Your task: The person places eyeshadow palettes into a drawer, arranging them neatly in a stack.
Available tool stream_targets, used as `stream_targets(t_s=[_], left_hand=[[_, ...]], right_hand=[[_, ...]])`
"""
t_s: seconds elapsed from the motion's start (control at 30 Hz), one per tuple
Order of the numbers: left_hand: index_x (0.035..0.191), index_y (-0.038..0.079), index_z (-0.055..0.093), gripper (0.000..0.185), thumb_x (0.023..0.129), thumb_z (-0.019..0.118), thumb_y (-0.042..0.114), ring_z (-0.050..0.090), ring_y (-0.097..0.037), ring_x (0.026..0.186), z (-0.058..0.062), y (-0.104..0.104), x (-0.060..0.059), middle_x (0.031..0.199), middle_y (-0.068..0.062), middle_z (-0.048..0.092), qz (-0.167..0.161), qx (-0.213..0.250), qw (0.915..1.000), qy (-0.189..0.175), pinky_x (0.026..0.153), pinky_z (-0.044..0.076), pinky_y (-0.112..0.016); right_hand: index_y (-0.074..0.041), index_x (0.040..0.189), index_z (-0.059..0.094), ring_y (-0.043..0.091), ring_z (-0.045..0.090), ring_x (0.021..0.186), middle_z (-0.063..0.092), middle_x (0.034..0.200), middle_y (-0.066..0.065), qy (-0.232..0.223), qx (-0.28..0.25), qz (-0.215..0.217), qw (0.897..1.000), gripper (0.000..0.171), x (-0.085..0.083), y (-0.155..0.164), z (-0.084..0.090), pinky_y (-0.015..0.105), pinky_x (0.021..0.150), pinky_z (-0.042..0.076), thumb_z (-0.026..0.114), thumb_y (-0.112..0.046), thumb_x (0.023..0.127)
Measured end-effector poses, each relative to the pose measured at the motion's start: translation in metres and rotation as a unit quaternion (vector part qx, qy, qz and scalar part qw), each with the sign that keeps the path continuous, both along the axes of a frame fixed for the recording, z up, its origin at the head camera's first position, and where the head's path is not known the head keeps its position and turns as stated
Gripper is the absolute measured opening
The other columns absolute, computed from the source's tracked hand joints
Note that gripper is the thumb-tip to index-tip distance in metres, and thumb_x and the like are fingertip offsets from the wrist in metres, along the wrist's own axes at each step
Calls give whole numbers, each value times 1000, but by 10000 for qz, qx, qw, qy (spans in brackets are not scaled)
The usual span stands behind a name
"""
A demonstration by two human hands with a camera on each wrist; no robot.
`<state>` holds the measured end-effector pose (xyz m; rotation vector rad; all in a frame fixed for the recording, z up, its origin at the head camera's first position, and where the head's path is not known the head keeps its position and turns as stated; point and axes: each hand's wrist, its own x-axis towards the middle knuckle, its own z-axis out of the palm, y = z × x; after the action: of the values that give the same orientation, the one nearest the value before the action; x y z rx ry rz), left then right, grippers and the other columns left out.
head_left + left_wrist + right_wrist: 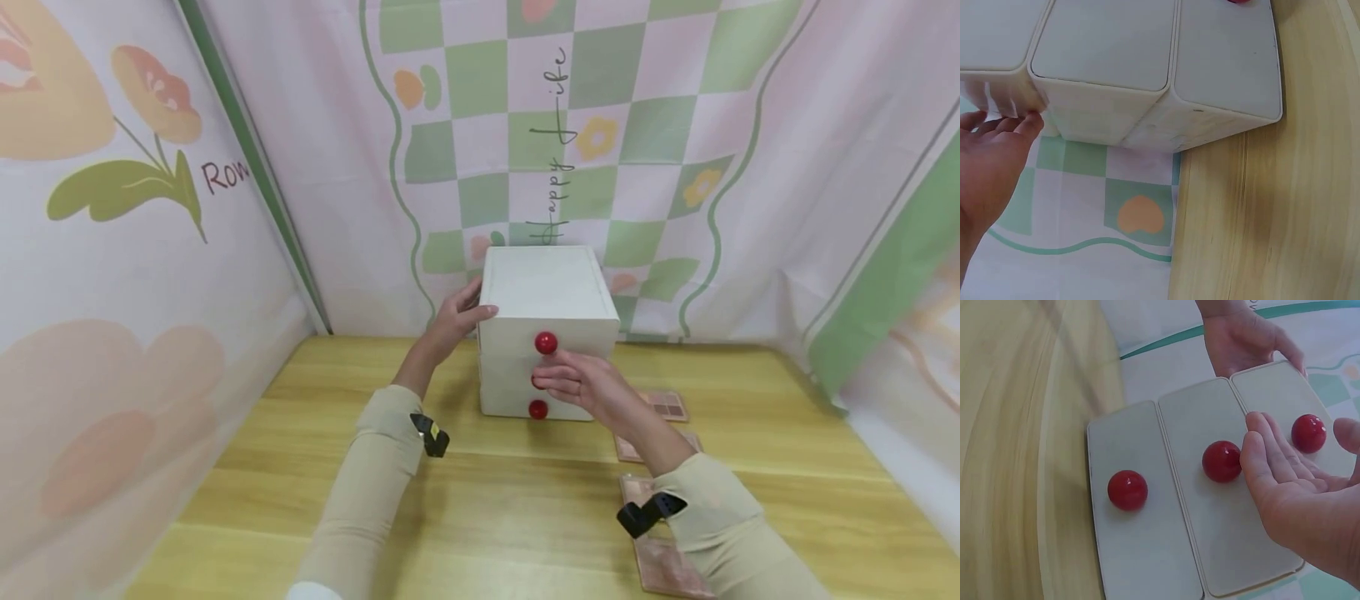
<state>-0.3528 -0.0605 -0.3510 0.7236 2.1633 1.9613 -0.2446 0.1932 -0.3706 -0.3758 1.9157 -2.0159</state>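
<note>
A white drawer box (549,282) stands on the table, its three stacked drawers each bearing a round red knob. My left hand (454,320) rests against the box's upper left side, thumb at the top front edge; in the left wrist view its fingertips touch the side of the top drawer (997,94). In front of the drawers is my right hand (592,385), fingers extended and nothing held. The right wrist view puts its fingertips beside the middle knob (1222,461), just below the top knob (1309,433). The bottom knob (1127,490) is untouched. All drawers look closed.
Several flat makeup palettes lie in a row on the wooden table (487,517), right of the box, partly covered by my right forearm; one is a pink palette (667,406). A patterned curtain (480,142) hangs right behind the box.
</note>
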Motion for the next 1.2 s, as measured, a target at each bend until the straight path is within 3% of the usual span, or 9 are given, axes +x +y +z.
stream_targets(t_s=[0.13,0.47,0.83,1.2], left_hand=[[163,19,22,79,95,61,26,27,-27,158,-1,1,-3,171,-7,24,-15,-17,10000,39,127,32,-48],[163,17,21,79,95,61,22,28,-28,157,-3,1,-1,171,-10,24,59,159,9999,33,127,33,-45],[163,17,22,79,95,61,22,30,-29,156,-4,3,1,170,-10,26,116,206,9997,1,126,35,-46],[163,20,24,79,94,61,24,31,-28,156,-4,5,0,170,-9,27,170,192,9996,-84,126,36,-47]], right_hand=[[16,148,35,5,71,108,74,123,3,-251,-45,-134,9996,73,-7,-4,1,20,99,58,42,-45,108],[7,133,51,7,75,97,79,97,-6,-668,-600,-487,9948,57,-12,-19,7,23,93,61,46,-44,106],[-4,118,57,5,76,86,79,86,-8,-698,-666,-963,9907,39,-14,-29,4,20,83,62,46,-40,107],[-9,116,52,2,75,84,78,83,-11,-554,-715,-1140,9893,29,-10,-31,4,17,81,61,44,-36,108]])
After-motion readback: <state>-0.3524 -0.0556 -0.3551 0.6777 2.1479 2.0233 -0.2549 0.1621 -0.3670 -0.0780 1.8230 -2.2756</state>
